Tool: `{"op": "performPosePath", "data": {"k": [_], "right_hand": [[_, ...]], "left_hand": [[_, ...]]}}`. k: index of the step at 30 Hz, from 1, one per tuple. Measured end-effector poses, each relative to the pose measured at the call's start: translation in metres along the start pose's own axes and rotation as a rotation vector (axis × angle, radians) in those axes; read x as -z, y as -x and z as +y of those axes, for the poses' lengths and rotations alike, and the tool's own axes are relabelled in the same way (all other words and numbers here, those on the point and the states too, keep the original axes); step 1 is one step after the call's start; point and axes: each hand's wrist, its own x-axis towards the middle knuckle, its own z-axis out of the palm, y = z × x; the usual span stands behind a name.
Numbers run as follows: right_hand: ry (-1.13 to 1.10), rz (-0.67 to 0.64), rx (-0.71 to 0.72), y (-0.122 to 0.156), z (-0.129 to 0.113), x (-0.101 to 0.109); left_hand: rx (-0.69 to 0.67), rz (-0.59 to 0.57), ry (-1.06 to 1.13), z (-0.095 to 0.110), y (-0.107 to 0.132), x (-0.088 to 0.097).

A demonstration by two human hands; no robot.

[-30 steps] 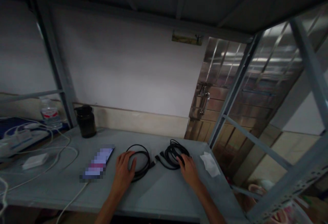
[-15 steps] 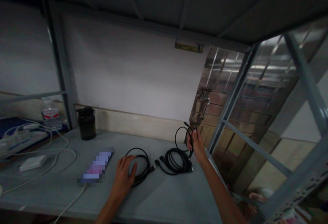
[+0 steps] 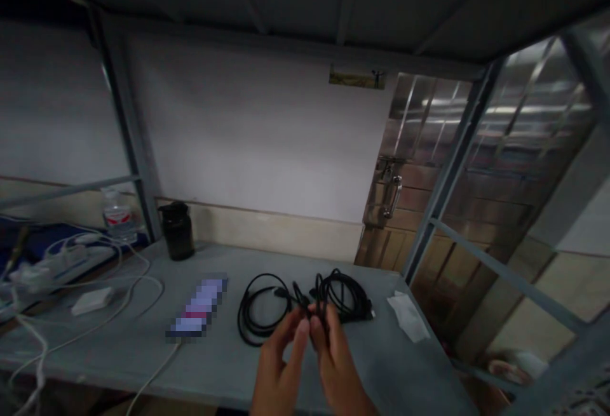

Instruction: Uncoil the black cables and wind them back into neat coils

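A black cable (image 3: pixel 320 307) is being pinched between the fingertips of the left hand (image 3: pixel 280 365) and the right hand (image 3: pixel 337 365), with both hands being held close together above a grey steel shelf (image 3: pixel 295 263). A looped coil of black cable (image 3: pixel 260 314) is lying just to the left of the hands, and a second coil (image 3: pixel 344 295) is lying just beyond them to the right. A white tissue (image 3: pixel 408 317) is lying near the shelf's right edge, while a pixelated phone (image 3: pixel 197 307) and a black flask (image 3: pixel 177 232) are standing further left.

Pale wall (image 3: pixel 248 124), shiny metal door (image 3: pixel 419 124) (dim light).
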Motion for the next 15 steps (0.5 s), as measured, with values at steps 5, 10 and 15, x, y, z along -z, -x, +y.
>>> {"op": "performPosePath", "data": {"k": [5, 10, 15], "right_hand": [[0.076, -0.056, -0.021, 0.051, 0.042, -0.023], [-0.006, -0.013, -0.09, 0.053, 0.043, 0.019], [0.008, 0.257, -0.163, 0.049, 0.033, 0.137]], "left_hand": [[0.083, 0.063, -0.037, 0.0, 0.009, 0.018], [0.112, 0.088, -0.085, -0.007, 0.025, 0.066], [0.169, 0.236, 0.001, 0.006, 0.021, 0.125]]}}
